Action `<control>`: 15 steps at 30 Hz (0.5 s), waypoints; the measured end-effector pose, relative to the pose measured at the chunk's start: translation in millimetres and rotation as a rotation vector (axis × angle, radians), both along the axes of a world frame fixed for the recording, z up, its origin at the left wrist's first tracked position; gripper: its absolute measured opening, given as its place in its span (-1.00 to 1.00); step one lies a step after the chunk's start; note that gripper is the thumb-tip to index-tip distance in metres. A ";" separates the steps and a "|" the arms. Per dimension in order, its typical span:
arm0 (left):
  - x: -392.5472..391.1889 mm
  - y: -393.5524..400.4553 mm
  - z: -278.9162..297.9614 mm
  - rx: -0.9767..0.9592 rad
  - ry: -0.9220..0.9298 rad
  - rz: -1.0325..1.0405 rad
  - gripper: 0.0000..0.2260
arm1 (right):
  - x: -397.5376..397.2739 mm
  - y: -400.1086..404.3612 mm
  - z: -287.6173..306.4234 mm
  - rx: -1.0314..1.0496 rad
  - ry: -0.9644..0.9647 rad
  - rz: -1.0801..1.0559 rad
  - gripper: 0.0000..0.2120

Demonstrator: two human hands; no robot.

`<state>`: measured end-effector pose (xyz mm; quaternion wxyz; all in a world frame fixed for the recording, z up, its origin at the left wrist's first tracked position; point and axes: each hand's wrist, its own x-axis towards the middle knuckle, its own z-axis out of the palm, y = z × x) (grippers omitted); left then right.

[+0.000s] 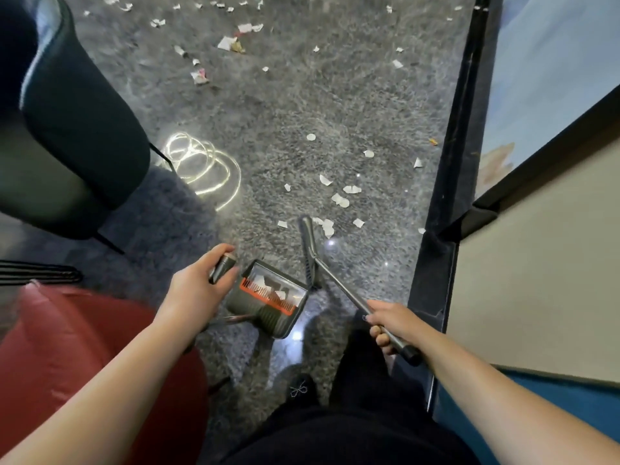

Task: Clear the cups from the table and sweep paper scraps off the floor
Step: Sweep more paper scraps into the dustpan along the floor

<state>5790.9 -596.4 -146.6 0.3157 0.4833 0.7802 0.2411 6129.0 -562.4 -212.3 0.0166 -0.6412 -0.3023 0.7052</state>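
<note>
Left hand (198, 283) gripping dustpan (268, 300) handle, right hand (389, 325) clenched round broom (310, 250) pole, scraps (339, 196) strewn across open carpet (285, 105) between chair (67, 129) and black table edge (449, 182), no legible writing

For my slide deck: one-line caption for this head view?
Left hand holds the dustpan handle, right hand the broom; paper scraps litter the floor.

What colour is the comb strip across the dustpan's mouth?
Orange-red, on the dark grey dustpan, clearest in the head view.
</note>
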 end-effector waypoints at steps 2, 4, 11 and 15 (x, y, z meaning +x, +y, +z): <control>0.7 16.3 -3.5 0.001 0.011 0.011 -0.73 | -4.3 31.0 -12.0 -0.022 -0.017 0.037 -0.44; 4.6 33.6 -4.2 -0.010 0.006 0.014 -0.73 | -7.9 60.5 -22.8 -0.042 -0.009 0.072 -0.45; 17.9 91.0 -12.3 -0.090 0.087 0.104 -0.69 | 4.3 160.1 -51.4 -0.089 -0.046 0.143 -0.46; 22.6 125.2 -12.2 -0.094 0.091 0.141 -0.69 | 18.7 211.9 -55.6 -0.099 -0.070 0.078 -0.47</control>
